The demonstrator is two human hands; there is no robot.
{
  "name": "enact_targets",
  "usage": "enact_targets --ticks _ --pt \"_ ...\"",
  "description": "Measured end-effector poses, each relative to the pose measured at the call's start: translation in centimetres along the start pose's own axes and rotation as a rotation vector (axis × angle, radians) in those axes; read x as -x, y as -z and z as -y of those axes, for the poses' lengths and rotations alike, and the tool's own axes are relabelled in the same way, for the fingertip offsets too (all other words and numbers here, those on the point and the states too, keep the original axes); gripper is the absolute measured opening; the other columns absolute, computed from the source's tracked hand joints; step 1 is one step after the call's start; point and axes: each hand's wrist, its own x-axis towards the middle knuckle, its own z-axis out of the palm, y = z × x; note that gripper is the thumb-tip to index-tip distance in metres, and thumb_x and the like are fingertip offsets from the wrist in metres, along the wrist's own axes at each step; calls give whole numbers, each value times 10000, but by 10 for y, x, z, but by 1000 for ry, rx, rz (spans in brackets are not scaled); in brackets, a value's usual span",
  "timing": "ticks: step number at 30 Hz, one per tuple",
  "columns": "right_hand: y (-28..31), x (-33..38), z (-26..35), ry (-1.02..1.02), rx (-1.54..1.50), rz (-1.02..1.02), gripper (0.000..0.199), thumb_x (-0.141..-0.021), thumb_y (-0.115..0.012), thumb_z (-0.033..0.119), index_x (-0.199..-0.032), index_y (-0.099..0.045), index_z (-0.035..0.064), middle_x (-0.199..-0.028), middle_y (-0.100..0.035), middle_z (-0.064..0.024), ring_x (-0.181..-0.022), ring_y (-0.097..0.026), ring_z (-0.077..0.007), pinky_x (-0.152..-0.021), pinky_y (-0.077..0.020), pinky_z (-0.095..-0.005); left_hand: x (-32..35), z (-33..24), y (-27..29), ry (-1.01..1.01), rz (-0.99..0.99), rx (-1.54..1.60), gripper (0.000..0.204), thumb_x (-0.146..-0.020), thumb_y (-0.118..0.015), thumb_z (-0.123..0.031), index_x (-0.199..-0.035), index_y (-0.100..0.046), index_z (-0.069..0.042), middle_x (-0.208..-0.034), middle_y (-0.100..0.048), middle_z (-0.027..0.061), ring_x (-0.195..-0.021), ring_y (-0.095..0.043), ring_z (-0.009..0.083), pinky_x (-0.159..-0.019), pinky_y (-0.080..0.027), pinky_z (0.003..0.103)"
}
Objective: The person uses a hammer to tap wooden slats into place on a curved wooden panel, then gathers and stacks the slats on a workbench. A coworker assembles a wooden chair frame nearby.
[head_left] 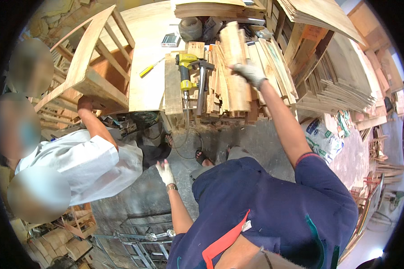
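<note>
R hand (251, 74): gloved, laid over light board (239, 95), fingers pointing left across its top face. Can't tell if pinching or just resting; underside of grip hidden.
Light board: on top of strip pile (217, 85), right half of workbench (148, 33), long axis running near to far. R hand covers approx its middle.
L hand (165, 173): gloved, fingers a bit spread, nothing in it. Hangs over floor (274, 139), near side, well apart from workbench. Watch (171, 186) on wrist.
Nail gun (185, 67): yellow w/ grey metal magazine, lying just left of light board, partly over dull plank (172, 89). Hose (186, 107) drops off near edge.
Small stuff: yellow screwdriver (149, 69) left of nail gun; small box (170, 40) and tape roll (190, 28) on far side.
Left end: slatted wood frame (92, 54) w/ brown panel, co-worker's hand (86, 105) at its near edge. Co-worker in white shirt (85, 154).
Right side: plywood stack (341, 80), sheets piled unevenly; white bag (323, 139) on floor, near side of it.
Near left: grey metal frame (139, 251) low down, by wearer's L arm.
</note>
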Motion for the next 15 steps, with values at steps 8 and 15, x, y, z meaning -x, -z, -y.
enact_targets --ticks 8,15 --pt "-136 -1 -29 -39 873 -381 1080 -814 -679 635 -1594 -227 39 -1470 -392 -321 -1347 -420 -503 -1134 -340 -584 42 -108 -75 -153 150 175 596 -1046 -619 -242 -1553 -382 -37 -1390 -569 160 -1222 -554 201 -1069 -420 335" --pt "-29 -25 -37 -3 333 134 857 -919 -527 753 -1372 -518 26 -1067 -700 -255 -1081 -676 -367 -966 -513 -474 88 -151 -138 482 598 431 657 -1019 -617 -391 -1514 -394 -21 -1412 -574 200 -1224 -617 319 -992 -523 444"
